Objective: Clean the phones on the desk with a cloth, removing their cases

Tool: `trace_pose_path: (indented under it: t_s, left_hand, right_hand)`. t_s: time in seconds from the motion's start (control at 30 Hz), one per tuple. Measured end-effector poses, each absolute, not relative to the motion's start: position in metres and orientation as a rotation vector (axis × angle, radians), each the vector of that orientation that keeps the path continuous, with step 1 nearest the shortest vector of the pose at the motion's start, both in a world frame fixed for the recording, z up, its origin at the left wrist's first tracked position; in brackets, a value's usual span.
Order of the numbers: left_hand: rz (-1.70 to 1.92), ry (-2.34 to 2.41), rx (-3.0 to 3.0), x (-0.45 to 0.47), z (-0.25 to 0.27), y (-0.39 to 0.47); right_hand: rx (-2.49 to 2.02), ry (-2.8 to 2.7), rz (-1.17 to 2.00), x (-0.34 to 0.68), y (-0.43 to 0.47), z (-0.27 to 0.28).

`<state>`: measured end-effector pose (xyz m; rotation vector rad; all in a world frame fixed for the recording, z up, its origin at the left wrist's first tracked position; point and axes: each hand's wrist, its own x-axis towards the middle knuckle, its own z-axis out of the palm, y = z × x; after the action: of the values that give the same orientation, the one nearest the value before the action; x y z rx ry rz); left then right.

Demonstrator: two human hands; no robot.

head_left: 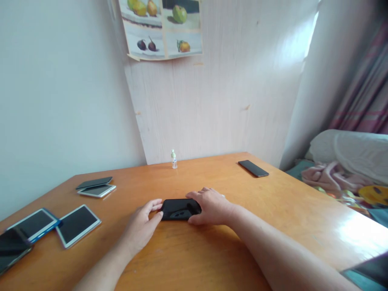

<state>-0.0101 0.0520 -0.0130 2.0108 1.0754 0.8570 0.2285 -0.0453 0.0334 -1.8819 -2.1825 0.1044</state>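
A black smartphone [178, 209] lies sideways on the wooden table in front of me, its dark glossy screen facing up. My right hand [210, 207] grips its right end, thumb at the near edge and fingers over the far edge. At the other end, my left hand [144, 222] has its thumb and fingertips closed around the left corners. The phone's underside is hidden, and the right hand covers part of its right end.
On the left lie a white tablet [78, 225], a blue-edged tablet [34, 224], a dark device [12, 248] and a stacked pair [97, 190]. A small pump bottle [173, 160] stands at the back. Another dark phone [253, 168] rests far right. Bedding [348, 153] is beyond the table's right edge.
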Motion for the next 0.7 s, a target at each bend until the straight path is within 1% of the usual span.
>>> trace_pose_path:
  t_s: [0.23,0.4,0.6,0.7]
  left_hand:
    - [0.848,1.030,1.947,-0.010,-0.011,0.051]
    - [0.875,1.007,1.872,-0.009,-0.006,0.046]
    - [0.944,0.996,1.783,-0.009,0.001,0.039]
    - [0.979,0.963,1.703,-0.011,0.005,0.039]
  right_hand:
    - [-1.889,-2.080,0.101,0.224,-0.046,0.033]
    - [-1.937,-2.009,0.162,0.220,-0.046,0.033]
    - [-1.978,-1.810,0.406,0.221,-0.045,0.032]
    - [-1.908,-1.664,0.596,0.223,-0.044,0.032]
